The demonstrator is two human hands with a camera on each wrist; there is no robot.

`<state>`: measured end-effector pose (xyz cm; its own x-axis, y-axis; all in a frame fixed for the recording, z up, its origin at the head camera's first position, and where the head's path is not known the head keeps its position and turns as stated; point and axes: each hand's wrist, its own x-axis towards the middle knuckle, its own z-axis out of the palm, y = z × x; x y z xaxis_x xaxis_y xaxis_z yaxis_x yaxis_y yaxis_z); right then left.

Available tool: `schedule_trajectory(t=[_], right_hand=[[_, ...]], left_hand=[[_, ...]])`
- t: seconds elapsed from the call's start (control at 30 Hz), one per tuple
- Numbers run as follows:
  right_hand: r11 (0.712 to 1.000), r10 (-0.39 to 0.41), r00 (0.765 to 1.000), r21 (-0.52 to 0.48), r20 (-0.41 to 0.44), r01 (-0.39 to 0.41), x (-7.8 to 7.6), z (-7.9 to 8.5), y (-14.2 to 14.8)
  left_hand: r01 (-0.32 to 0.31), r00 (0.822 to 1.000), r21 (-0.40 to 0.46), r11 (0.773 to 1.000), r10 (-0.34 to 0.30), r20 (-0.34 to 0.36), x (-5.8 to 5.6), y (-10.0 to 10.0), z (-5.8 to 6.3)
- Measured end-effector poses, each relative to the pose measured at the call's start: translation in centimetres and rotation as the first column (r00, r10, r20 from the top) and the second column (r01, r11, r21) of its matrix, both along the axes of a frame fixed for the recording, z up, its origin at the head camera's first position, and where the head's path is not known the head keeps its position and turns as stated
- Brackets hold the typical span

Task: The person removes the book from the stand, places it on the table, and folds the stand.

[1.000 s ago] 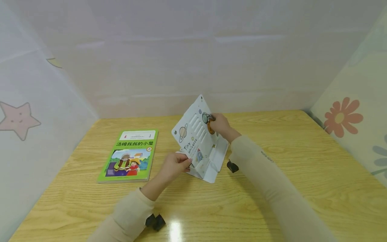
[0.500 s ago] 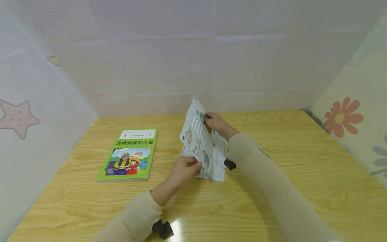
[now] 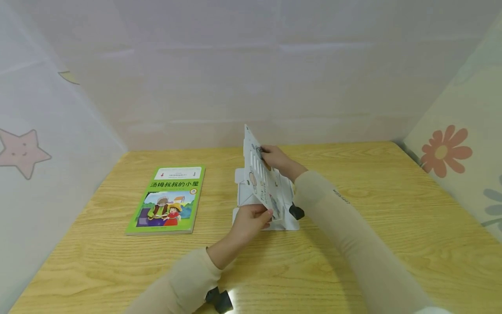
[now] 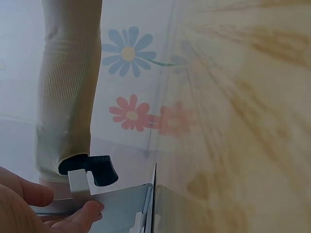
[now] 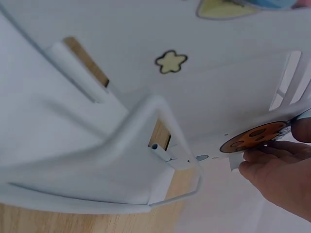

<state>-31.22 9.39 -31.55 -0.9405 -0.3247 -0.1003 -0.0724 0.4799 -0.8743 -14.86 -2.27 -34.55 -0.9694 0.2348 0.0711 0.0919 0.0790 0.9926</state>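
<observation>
Presently, white printed stand (image 3: 259, 174) sits part-open on wood-grain table (image 3: 361, 187), right of green paperback (image 3: 172, 200). Left hand (image 3: 249, 222) pinches panel's near lower corner; right hand (image 3: 278, 161) grips farther, higher edge — left nearer head camera. Slotted panel (image 3: 251, 152) runs away from camera, tilted, almost edge-on above flat base (image 3: 245, 194). Finish smooth, likely coated metal — bent bracket (image 5: 131, 124) rounded.

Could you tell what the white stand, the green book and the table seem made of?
White stand: probably painted metal, perhaps plastic, satin; thin, bent and slotted like sheet. Green book: likely paper, smooth printed cover; pale edge. Table: wood or printed laminate, somewhat glossy; grain, bright reflection.
</observation>
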Motion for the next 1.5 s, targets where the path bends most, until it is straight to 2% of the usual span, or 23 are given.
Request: schedule_trajectory(t=[0.27,0.67,0.97,1.1,1.23,1.5], right_hand=[[0.997,0.070,0.997,-0.019,0.022,-0.070,-0.3,0.0,-0.1],[0.982,0.190,0.982,-0.021,-0.017,-0.190,-1.0,0.0,-0.1],[0.975,0.217,0.976,0.041,0.001,-0.217,-1.0,0.6,-0.4],[0.971,0.230,0.973,0.068,0.018,-0.231,-1.1,0.8,-0.4],[0.966,0.243,0.970,0.089,0.027,-0.244,-1.2,0.9,-0.3],[0.952,0.276,0.961,0.133,0.027,-0.277,-1.3,1.4,-0.3]], left_hand=[[-0.004,1.000,0.001,1.000,0.004,-0.014,0.3,0.8,0.2],[-0.034,0.999,0.021,0.999,0.035,-0.029,0.1,2.0,0.0],[-0.047,0.998,0.031,0.998,0.048,-0.039,0.8,2.7,1.3],[-0.050,0.997,0.032,0.998,0.052,-0.062,0.6,3.0,0.7],[-0.059,0.997,0.032,0.998,0.060,-0.056,0.2,3.5,-0.2],[-0.092,0.996,0.037,0.995,0.093,-0.016,0.2,4.2,0.0]])
